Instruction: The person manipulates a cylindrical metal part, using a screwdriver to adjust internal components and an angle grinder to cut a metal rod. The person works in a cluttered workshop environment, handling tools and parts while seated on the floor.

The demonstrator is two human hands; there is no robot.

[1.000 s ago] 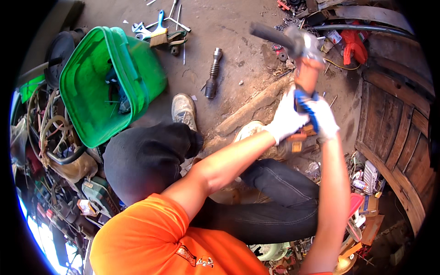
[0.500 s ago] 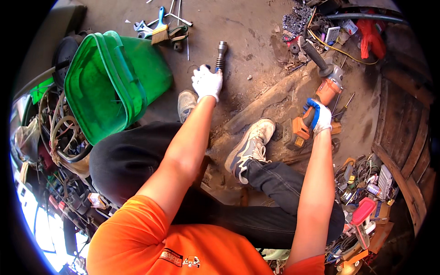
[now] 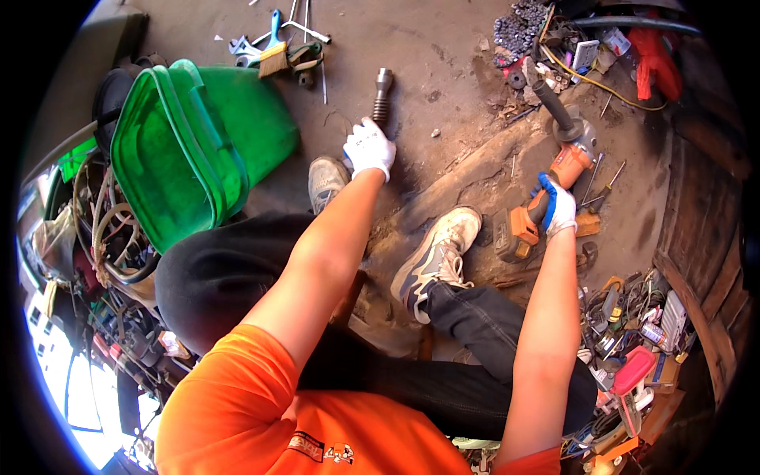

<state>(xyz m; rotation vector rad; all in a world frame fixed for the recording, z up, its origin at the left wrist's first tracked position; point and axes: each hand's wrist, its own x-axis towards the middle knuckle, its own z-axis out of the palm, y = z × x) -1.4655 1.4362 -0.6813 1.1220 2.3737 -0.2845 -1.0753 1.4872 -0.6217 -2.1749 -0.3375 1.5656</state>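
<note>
A cordless angle grinder, orange and black with a black side handle, lies along the ground at the right. My right hand, in a white and blue glove, is wrapped around its body between the metal head and the battery end. Ahead of my left shoe a black ribbed tube, flashlight-like, lies on the floor with its metal tip pointing away from me. My left hand, gloved in white, has its fingers curled at the tube's near end. That end is hidden under the glove.
A green bin lies tipped at the left. Beyond it are a brush and an adjustable wrench. A screwdriver lies beside the grinder. Chain and scrap are at the far right, cluttered parts at the near right, and my shoe is between my hands.
My left hand has shifted slightly right and nearer to me, its fingers now more curled at the tube's near end. My right hand keeps its grip on the angle grinder.
</note>
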